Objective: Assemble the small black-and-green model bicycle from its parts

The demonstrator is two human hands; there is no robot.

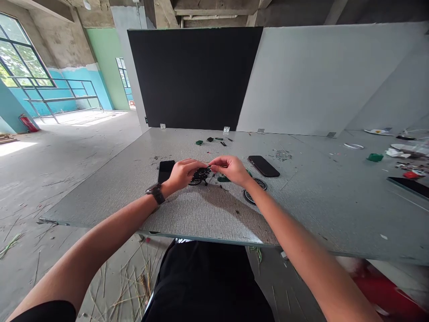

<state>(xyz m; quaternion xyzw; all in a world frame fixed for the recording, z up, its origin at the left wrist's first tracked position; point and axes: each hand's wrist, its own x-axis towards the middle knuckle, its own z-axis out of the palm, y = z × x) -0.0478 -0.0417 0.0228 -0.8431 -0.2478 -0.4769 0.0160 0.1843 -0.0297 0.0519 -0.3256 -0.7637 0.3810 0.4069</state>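
Above the grey textured table [208,214], my left hand [182,173] is closed around a small black model vehicle frame [201,174] with a spoked wheel at its lower left. From the other side, my right hand [232,169] pinches at the frame's upper right end. Whatever sits between those fingertips is tiny and dark, too small to name. Below the right hand lies a green part [224,178]. Two loose spoked wheels with black tyres [248,197] rest by my right wrist, partly behind the forearm.
A dark phone [264,166] lies to the right, and a flat black device [165,170] sits partly behind my left hand. Small green [199,142] and black pieces [210,139] are scattered near the upright black panel [194,80]. Another green piece [374,157] lies far right, near plastic bags.
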